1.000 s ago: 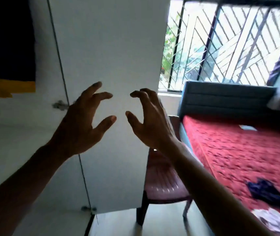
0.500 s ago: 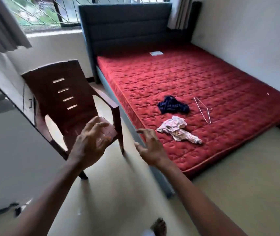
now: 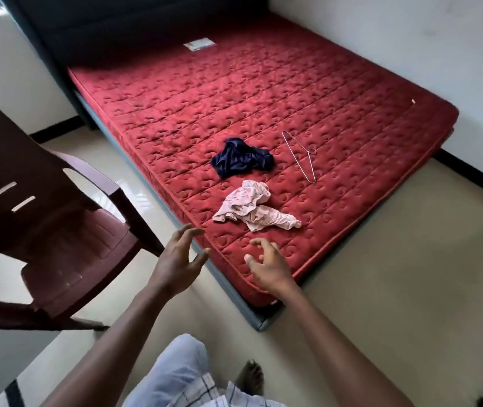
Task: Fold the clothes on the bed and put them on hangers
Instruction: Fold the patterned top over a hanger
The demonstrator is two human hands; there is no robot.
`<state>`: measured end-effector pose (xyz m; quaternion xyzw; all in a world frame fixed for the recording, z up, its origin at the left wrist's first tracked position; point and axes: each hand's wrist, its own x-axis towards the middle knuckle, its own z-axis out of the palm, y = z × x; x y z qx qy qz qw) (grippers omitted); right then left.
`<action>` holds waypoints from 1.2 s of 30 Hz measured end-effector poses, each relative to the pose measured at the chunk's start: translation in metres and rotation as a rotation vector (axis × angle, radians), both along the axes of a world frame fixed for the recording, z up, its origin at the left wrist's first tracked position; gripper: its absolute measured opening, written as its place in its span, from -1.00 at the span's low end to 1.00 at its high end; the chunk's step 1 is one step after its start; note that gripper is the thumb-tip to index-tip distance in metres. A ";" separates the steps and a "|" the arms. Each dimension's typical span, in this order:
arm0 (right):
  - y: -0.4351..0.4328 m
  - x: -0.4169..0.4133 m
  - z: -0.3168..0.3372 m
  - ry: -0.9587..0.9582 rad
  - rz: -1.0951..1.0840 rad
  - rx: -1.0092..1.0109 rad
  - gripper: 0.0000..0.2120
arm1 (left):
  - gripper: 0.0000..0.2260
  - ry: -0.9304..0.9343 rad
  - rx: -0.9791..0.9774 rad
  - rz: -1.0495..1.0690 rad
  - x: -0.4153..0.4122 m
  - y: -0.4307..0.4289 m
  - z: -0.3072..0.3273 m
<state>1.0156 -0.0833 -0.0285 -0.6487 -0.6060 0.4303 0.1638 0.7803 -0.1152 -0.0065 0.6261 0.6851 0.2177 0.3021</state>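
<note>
Clothes, two pieces, both crumpled and unfolded on the red quilted mattress (image 3: 351, 98) of the bed, toward the corner nearest the person.

Item one: dark blue garment (image 3: 241, 158), bunched in a heap, the farther of the two from the person.

Item two: pale pink garment (image 3: 250, 205), rumpled, one narrow part trailing off to the right. It lies nearer the person than the blue one and apart from it.

Item three: wire hanger (image 3: 300, 155), thin bare metal, flat on the mattress to the right of the blue garment, touching neither piece.

Left hand (image 3: 177, 261): fingers spread and relaxed, holding nothing, raised at the bed's edge between chair and mattress.

Right hand (image 3: 269, 267): fingers apart and loosely bent, holding nothing, held over the mattress's near corner, short of the pink garment.

Also in the room:
- a dark brown plastic chair (image 3: 58, 230) with a slotted back, left of the bed on the pale floor (image 3: 410, 289)
- a dark padded headboard (image 3: 117, 24) at the far end
- a small white label (image 3: 198, 44) on the mattress near that headboard
- the person's bare foot (image 3: 250, 377)
- light checked cloth (image 3: 181, 377) at the person's waist
</note>
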 end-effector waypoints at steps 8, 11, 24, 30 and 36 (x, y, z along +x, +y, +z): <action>0.106 0.018 -0.071 0.008 -0.153 -0.154 -0.66 | -0.50 0.034 -0.213 -0.148 0.020 0.130 -0.067; 0.157 0.012 -0.098 0.043 -0.271 -0.212 -0.80 | -0.51 -0.015 -0.279 -0.153 0.023 0.196 -0.099; 0.372 -0.017 -0.229 -0.063 -0.616 -0.349 -0.76 | -0.51 0.163 -0.698 -0.289 0.048 0.407 -0.269; 0.410 -0.025 -0.277 -0.247 -0.425 -0.334 -0.44 | -0.60 0.229 -0.622 -0.273 0.046 0.406 -0.316; 0.415 -0.018 -0.273 -0.246 -0.413 -0.530 -0.43 | -0.89 -0.242 -0.545 0.069 0.021 0.417 -0.297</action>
